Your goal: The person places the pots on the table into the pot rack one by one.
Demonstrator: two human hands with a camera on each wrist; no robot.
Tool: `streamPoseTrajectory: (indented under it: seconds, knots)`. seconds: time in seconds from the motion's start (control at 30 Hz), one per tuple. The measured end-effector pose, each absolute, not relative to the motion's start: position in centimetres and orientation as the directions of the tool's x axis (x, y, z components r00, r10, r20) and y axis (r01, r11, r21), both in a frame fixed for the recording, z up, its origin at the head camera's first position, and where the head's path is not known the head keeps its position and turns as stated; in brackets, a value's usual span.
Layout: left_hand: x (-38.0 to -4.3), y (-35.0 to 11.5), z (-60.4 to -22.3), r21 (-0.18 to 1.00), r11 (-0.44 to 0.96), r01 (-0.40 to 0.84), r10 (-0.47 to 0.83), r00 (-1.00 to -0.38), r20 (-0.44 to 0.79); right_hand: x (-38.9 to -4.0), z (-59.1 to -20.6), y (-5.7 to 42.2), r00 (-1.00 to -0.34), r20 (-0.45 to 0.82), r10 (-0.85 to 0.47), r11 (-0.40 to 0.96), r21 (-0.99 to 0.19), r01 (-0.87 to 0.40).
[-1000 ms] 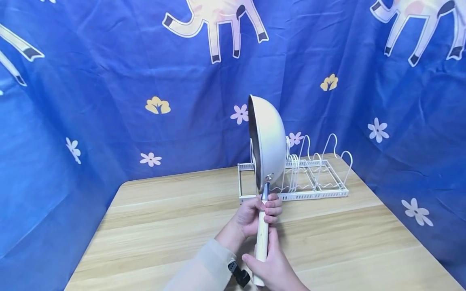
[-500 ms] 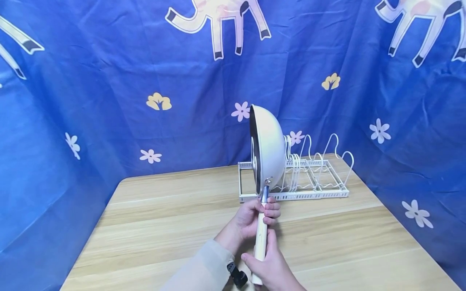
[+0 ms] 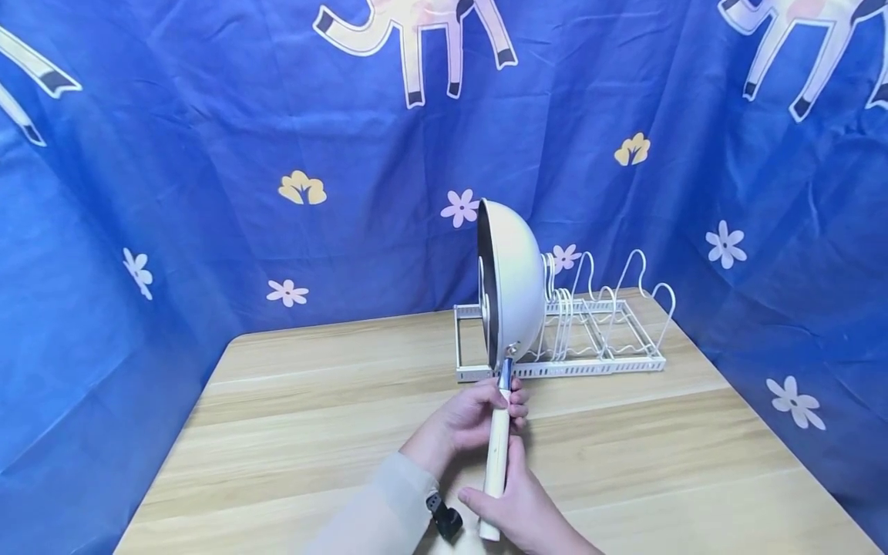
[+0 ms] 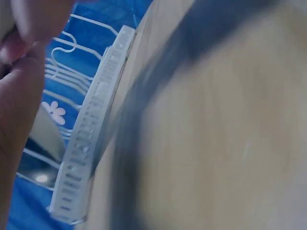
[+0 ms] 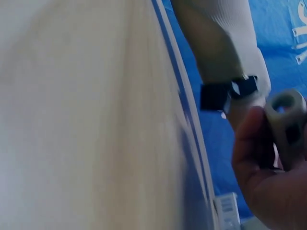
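A deep white frying pan with a dark inside stands on edge at the left part of a white wire pan rack. White wire shows in front of the pan's dark side. Its pale handle points toward me, slanting down. Close to the metal neck, my left hand holds the handle, fingers curled round its far side. My right hand grips the handle lower down, near its end. In the right wrist view the handle's end with its hanging hole sticks out of the right hand.
The rack's several wire dividers stand up to the right of the pan. Under the rack is a wooden table. A blue patterned cloth hangs behind and at both sides. A black strap sits at the left wrist.
The pan came down a little onto the rack, then stayed nearly still. The left hand's fingers have drawn back slightly round the handle. The head view has tilted a little.
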State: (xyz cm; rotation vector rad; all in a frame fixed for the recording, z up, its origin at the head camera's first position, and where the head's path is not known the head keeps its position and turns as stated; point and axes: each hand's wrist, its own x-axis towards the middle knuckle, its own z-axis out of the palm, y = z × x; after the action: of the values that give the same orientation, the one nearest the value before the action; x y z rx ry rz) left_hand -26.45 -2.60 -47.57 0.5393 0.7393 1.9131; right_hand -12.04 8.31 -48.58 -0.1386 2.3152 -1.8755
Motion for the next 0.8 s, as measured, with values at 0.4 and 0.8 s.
streamPoseTrajectory:
  seconds: [0.4,0.8]
  knots:
    - [-27.6,-6.0,-44.6,0.952,0.096,-0.291,0.855,-0.465,-0.229,-13.4,-48.1,11.6,-0.851,-0.116,-0.512,0.127,-0.99,0.059]
    - [-26.3,-5.6,-44.5,0.957,0.243,-0.156,0.707,-0.647,-0.285,-14.1,-48.2,11.4,-0.921,-0.158,-0.357,0.514,-0.856,-0.053]
